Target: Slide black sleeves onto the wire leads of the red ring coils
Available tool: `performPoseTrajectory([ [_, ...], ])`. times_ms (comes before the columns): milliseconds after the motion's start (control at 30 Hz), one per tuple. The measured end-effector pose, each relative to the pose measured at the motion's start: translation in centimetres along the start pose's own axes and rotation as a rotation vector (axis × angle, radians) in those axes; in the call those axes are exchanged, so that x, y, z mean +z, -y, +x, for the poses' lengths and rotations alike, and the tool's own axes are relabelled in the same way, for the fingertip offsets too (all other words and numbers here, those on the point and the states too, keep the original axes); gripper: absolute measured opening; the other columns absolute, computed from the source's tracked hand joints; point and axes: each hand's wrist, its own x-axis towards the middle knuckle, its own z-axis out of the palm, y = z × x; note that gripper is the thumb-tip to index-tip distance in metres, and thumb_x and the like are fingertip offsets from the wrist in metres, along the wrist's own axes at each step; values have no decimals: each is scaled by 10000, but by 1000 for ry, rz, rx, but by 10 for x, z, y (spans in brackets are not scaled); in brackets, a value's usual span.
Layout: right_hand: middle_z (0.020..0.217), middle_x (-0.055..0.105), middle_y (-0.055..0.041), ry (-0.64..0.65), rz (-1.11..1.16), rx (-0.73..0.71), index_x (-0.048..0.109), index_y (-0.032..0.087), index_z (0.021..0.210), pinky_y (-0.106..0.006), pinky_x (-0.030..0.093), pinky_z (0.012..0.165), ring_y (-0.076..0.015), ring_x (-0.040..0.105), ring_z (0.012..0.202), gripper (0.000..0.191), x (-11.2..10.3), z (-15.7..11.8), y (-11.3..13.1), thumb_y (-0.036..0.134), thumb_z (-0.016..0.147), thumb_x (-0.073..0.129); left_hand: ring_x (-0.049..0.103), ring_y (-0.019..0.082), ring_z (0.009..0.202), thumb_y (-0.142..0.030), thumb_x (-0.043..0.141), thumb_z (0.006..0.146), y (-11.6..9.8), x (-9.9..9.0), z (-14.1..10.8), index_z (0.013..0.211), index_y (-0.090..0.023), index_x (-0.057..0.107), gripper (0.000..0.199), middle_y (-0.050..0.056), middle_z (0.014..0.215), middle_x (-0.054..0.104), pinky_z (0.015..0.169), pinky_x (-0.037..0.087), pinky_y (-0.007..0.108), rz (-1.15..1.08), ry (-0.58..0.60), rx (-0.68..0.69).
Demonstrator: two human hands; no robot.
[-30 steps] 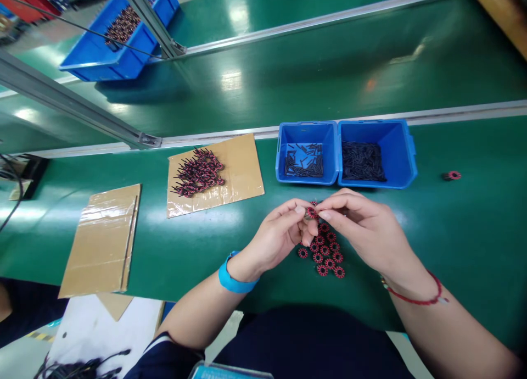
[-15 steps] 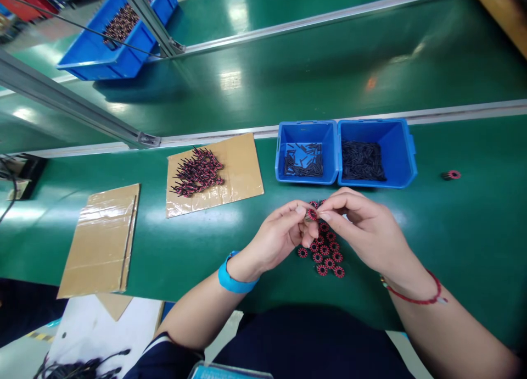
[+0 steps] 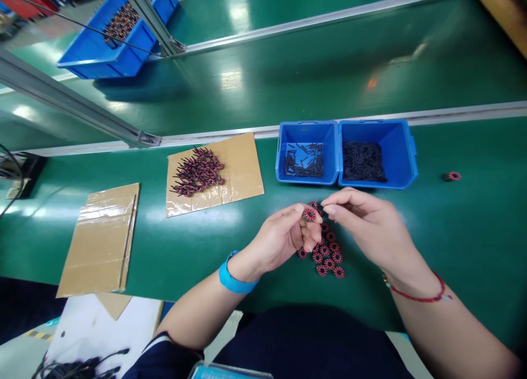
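Observation:
A small red-and-black stator core (image 3: 309, 215) is pinched between the thumb and fingers of my left hand (image 3: 284, 230), its toothed ring face turned up. Just to the right, my right hand (image 3: 366, 222) has its thumb and index fingertips pressed together, a little apart from the core; whatever sits in that pinch is too small to make out. Below and between both hands lies a loose group of similar stator cores (image 3: 329, 263) on the green table, partly covered by my left fingers.
Two joined blue bins, a left bin (image 3: 280, 165) and a right bin (image 3: 397, 159), hold short black tubes. Cores with black leads (image 3: 200, 173) lie on a cardboard sheet (image 3: 242, 173). One single core (image 3: 453, 176) lies far right. More cardboard (image 3: 94, 247) is at left.
My right hand has drawn slightly right, away from the stator core. My left hand has tilted the core so its ring face shows more.

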Motion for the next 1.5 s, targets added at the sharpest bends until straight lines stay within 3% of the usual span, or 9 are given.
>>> performPoseTrajectory([
  [100,845,678,-7,81,11,22,737,250,887,-326,503,750,-161,644,782,104,4,-1,1,332,899,675,559,88,510,-449,596,923,2,0,0,848,-115,642,346,38,673,649,533,420,216,38,-2,-21],
  [400,819,642,-6,156,-74,-44,706,238,827,-310,495,740,-149,627,763,119,2,-4,6,250,920,632,539,86,478,-482,618,901,3,4,-1,798,-118,627,378,33,626,633,520,407,223,98,-31,-85],
  [500,785,631,-3,99,-10,-30,679,230,803,-294,495,692,-141,607,720,120,3,-2,4,262,912,638,547,86,497,-474,621,902,1,4,-1,827,-115,639,367,36,649,640,527,412,218,58,-19,-72],
  [667,721,634,15,-201,243,39,680,234,802,-264,499,636,-124,579,667,88,0,5,-6,299,853,710,604,88,560,-409,681,876,-3,4,0,903,-119,663,292,43,730,684,558,442,199,-36,-37,-1],
  [733,744,660,16,-259,296,40,692,244,825,-263,513,645,-120,603,675,63,-1,5,-7,295,853,717,630,88,590,-346,730,843,-4,5,0,904,-125,663,239,42,765,706,589,468,193,-63,-63,27],
  [967,842,744,-14,-230,168,-32,712,248,887,-302,587,690,-155,705,749,55,2,-4,0,293,866,734,651,88,658,-266,762,813,-3,6,1,924,-130,647,210,39,817,720,648,501,200,-66,-100,112],
  [1500,863,758,-4,-185,172,-47,706,257,865,-302,617,743,-156,732,788,25,2,-3,-3,272,878,722,651,88,683,-224,747,832,-2,6,-1,934,-142,641,169,31,845,720,673,491,215,-16,-80,140],
])
